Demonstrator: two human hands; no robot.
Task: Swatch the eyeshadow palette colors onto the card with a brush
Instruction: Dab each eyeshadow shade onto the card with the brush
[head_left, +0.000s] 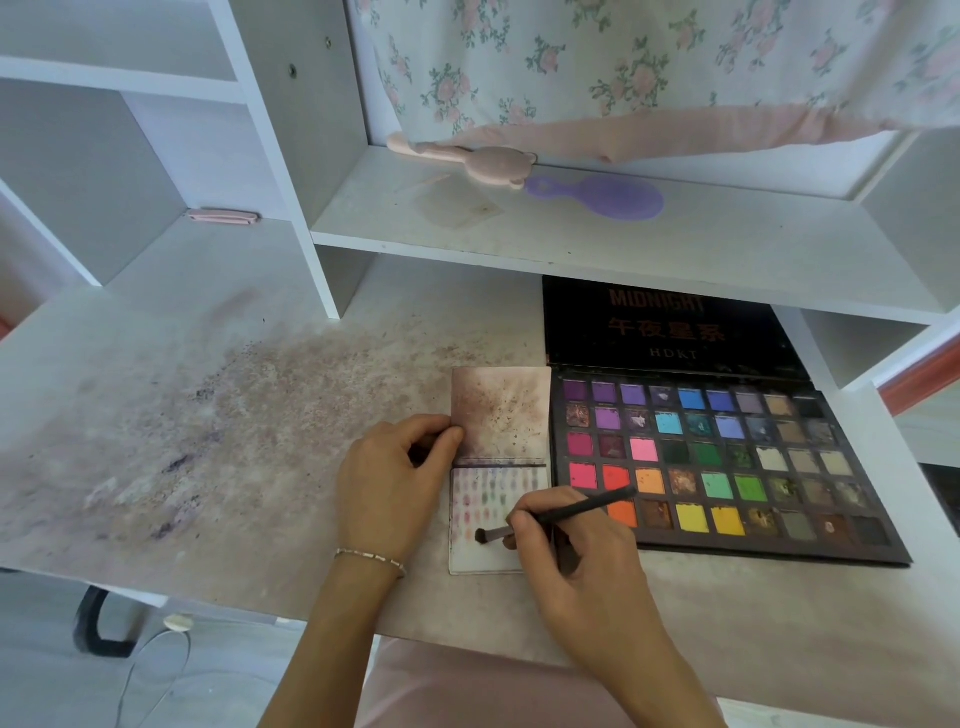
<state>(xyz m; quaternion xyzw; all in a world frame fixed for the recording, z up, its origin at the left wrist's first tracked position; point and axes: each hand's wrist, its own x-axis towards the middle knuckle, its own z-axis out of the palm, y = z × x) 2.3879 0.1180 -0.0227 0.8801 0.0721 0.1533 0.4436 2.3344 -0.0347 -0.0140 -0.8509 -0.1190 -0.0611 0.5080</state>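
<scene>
A folded white card (493, 558) lies on the desk, left of the open eyeshadow palette (727, 467). Its lower half carries rows of small colour swatches; its upper half is smudged brown. My right hand (576, 551) grips a dark brush (571, 512) like a pen, with the bristle tip touching the card's lower half. My left hand (392, 486) rests at the card's left edge, its thumb and fingers pinching that edge near the fold. The palette holds several rows of bright and dark pans, and its black lid stands up behind.
The white desk (208, 415) is dusted with purple-brown powder at the left. A shelf above the palette holds a purple hand mirror (608, 196) and a pink brush (467, 158). A floral cloth hangs behind. The desk's front edge is near my wrists.
</scene>
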